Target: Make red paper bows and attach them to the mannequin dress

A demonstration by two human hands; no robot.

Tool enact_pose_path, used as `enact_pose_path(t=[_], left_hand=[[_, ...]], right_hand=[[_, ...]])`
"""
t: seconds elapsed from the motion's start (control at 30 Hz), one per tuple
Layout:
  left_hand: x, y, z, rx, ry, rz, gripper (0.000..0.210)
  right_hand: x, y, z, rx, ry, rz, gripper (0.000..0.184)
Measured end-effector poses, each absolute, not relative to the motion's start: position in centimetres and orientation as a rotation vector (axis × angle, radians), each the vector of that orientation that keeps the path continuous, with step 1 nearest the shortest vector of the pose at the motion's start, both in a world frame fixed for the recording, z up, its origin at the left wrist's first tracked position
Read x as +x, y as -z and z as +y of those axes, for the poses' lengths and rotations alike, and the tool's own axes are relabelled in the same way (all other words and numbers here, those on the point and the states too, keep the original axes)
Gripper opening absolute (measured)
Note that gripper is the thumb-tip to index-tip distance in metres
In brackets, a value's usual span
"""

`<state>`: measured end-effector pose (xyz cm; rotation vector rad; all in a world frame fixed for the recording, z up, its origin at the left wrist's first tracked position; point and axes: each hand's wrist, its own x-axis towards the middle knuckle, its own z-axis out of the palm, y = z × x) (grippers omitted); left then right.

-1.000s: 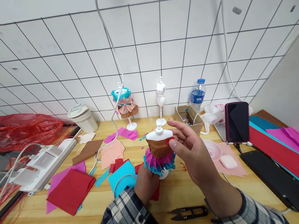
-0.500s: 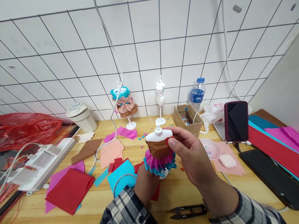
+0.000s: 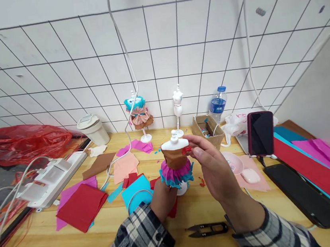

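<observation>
My left hand (image 3: 163,199) is closed around the lower part of a small white dress-form mannequin (image 3: 174,142), below its skirt. The form wears a brown top (image 3: 175,159) and a ruffled skirt (image 3: 175,174) of magenta with a turquoise edge. A small red bow (image 3: 186,149) sits at the top's right edge. Beside that bow is my right hand (image 3: 215,169), its thumb drawn off and fingers apart, with fingertips close behind the shoulder; whether they touch it I cannot tell. Black thread snips (image 3: 207,229) lie on the table below the hands.
A dressed mannequin (image 3: 141,116) and a bare one (image 3: 178,108) stand by the tiled wall. Cardboard box (image 3: 207,134), water bottle (image 3: 218,103), phone (image 3: 261,133) and pink dish (image 3: 232,162) are at right. Red cloth (image 3: 83,207), turquoise cloth (image 3: 135,191) and a power strip (image 3: 57,180) lie left.
My right thumb has come away from the red bow, which now shows more fully. The view has shifted slightly; my left hand keeps its hold on the mannequin.
</observation>
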<state>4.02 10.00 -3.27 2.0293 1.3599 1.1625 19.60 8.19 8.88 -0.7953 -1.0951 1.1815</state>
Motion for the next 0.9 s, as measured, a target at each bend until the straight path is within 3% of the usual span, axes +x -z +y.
enact_pose_path(t=[0.3,0.9], left_hand=[[3.8,2.5,9.6,2.100,-1.053,1.424,0.018],[4.1,2.0,9.5,2.121,-1.036,1.423,0.022]], right_hand=[[20.3,-8.3,6.9,-1.009,0.074,-1.477,0.032],[20.2,-7.7,6.6,-1.064,0.267,-1.589,0.044]])
